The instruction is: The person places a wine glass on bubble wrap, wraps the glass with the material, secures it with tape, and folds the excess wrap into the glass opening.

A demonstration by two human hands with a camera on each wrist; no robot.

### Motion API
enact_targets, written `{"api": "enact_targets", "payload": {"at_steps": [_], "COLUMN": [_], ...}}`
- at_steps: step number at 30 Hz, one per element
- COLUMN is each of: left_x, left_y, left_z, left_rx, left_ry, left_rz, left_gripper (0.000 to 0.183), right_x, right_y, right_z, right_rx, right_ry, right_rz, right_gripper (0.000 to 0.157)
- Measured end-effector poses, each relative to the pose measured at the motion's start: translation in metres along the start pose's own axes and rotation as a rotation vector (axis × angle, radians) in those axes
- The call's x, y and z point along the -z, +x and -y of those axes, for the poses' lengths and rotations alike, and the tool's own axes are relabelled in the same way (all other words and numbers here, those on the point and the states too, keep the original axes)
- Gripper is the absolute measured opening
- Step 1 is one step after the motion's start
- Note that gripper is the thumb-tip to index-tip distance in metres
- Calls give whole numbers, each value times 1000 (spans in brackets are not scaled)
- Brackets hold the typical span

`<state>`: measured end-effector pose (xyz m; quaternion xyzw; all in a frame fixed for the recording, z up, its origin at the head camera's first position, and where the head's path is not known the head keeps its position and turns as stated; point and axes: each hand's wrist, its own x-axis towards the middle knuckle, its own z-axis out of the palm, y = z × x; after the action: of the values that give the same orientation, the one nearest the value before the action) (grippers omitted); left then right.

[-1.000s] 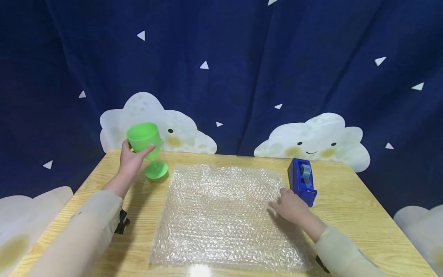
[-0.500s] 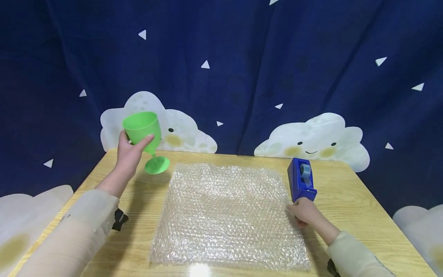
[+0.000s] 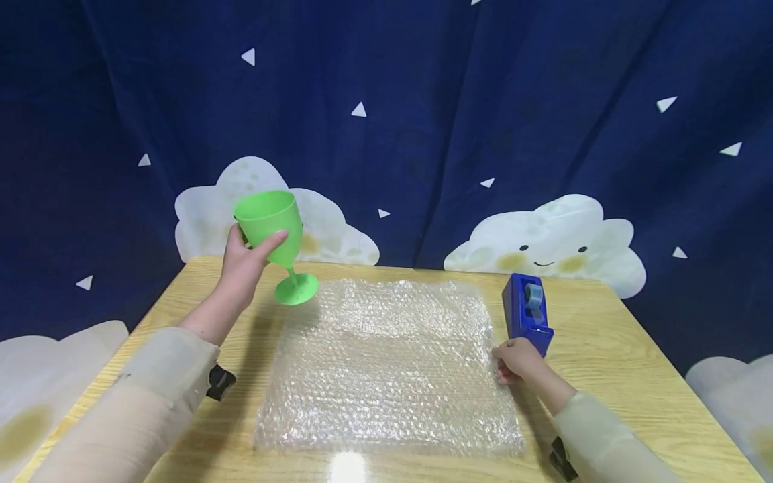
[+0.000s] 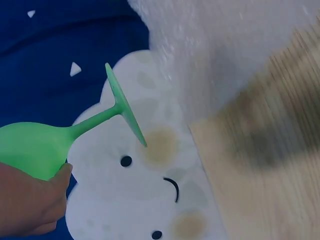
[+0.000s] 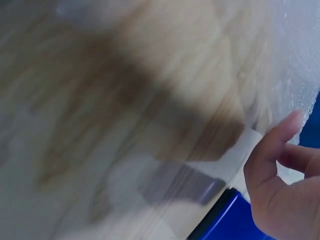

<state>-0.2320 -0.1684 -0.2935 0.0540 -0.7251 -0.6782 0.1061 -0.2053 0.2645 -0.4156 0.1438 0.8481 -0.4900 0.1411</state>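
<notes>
Left hand [image 3: 243,270] gripping goblet [image 3: 273,223] by bowl, right hand [image 3: 521,359] pinching right edge of bubble wrap [image 3: 386,365], tape dispenser [image 3: 523,315] sitting beside it.

The person wears pale, cream-coloured sleeves, ending short of the wrists. The left sleeve [image 3: 127,416], toward eight o'clock in the head view, has a smooth, greyer cuff band — beyond it the cloth turns warmer and finely ribbed. The right sleeve [image 3: 606,433], toward four o'clock, is similarly pale. Small black pieces show at both cuffs — one [image 3: 221,382] at the left cuff's four o'clock, another [image 3: 561,459] at the right's seven.
</notes>
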Motion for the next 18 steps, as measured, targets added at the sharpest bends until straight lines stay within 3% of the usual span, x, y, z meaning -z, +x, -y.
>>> {"api": "enact_targets", "payload": {"at_steps": [11, 18], "left_x": [-38, -72], "left_y": [-9, -16], "left_z": [-3, 0], "left_rx": [8, 47], "left_ry": [-32, 42], "left_rz": [141, 196], "left_gripper": [71, 75], "right_x": [-18, -21], "right_y": [15, 21], "right_z": [17, 25], "right_rx": [21, 28], "right_ry": [51, 58], "right_rz": [-27, -47], "right_gripper": [13, 14]}}
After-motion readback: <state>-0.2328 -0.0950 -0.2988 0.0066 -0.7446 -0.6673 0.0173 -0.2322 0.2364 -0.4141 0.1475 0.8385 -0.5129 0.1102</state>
